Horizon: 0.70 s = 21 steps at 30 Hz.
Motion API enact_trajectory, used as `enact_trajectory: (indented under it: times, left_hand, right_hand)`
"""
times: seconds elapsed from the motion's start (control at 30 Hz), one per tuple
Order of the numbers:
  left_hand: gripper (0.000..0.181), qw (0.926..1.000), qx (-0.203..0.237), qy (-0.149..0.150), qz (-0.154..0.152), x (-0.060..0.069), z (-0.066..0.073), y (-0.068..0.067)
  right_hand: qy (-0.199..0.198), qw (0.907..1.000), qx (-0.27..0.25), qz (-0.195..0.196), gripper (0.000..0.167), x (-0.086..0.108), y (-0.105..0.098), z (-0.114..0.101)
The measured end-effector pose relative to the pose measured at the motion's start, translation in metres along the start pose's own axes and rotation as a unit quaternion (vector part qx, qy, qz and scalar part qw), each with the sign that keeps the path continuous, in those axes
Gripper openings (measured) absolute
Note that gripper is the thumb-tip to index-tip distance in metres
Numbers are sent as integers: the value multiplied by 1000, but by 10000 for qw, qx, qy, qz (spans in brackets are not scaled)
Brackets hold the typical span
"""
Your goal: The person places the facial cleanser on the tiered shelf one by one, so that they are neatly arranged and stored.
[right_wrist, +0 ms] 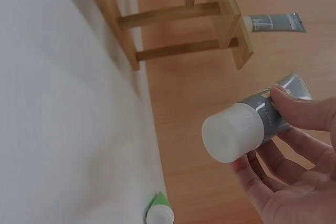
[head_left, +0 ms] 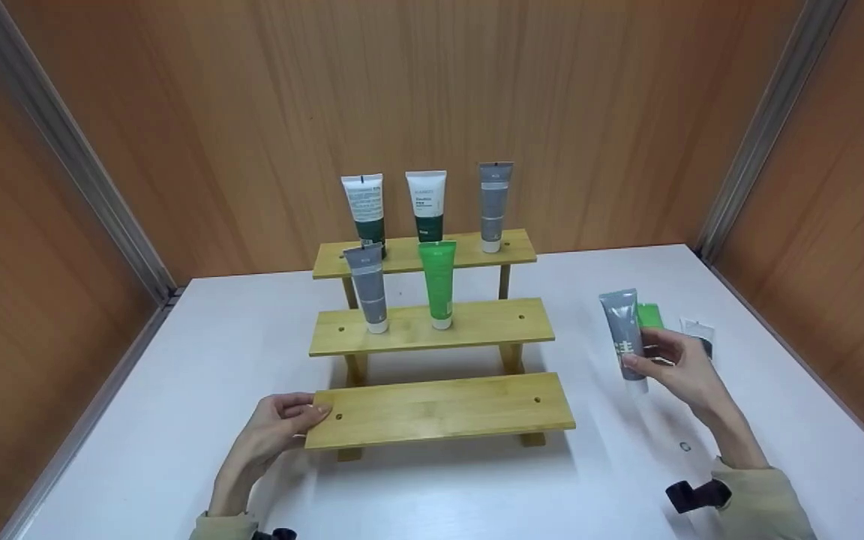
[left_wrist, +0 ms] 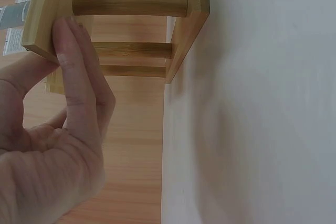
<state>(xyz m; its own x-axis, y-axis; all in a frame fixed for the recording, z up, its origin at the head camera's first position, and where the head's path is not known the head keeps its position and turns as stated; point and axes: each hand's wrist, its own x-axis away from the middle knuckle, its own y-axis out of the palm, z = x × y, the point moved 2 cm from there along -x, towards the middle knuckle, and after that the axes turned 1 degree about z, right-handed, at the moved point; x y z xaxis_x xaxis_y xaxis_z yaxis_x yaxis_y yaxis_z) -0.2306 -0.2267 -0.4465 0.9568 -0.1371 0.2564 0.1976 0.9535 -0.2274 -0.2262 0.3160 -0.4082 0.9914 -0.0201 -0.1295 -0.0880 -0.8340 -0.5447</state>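
Note:
A three-tier wooden rack (head_left: 439, 412) stands on the white table. My left hand (head_left: 271, 431) pinches the left end of its lowest shelf, thumb on top and fingers beneath, as the left wrist view shows with the hand (left_wrist: 68, 114) at the board (left_wrist: 44, 19). Right of the rack, my right hand (head_left: 683, 371) holds a grey tube (head_left: 623, 330) with its white cap down, above the table. In the right wrist view the hand (right_wrist: 299, 166) grips this tube (right_wrist: 268, 111) between thumb and fingers, cap toward the camera.
Two white-and-green tubes (head_left: 425, 202) and a grey one (head_left: 493, 202) stand on the top shelf. The middle shelf bears a grey tube (head_left: 369, 289) and a green one (head_left: 439, 285). Behind my right hand are another green tube (head_left: 649, 315) and a white-topped tube (head_left: 696, 328).

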Motion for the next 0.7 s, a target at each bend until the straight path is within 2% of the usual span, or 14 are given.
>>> enact_trajectory:
  times: [0.27, 0.4, 0.7]
  left_hand:
    - [58, 9999, -2, -27, 103, 1, 2, 1]
    - [59, 9999, -13, -82, 132, 2, 3, 1]
    - [59, 10000, 9, 11, 33, 0, 0, 0]
  right_hand:
    - [-199, 9971, -573, 460, 58, -1, 14, -16]
    - [-214, 9953, -806, 484, 57, -3, 20, -24]
    - [-234, 9941, -954, 451, 57, -12, 30, -43]
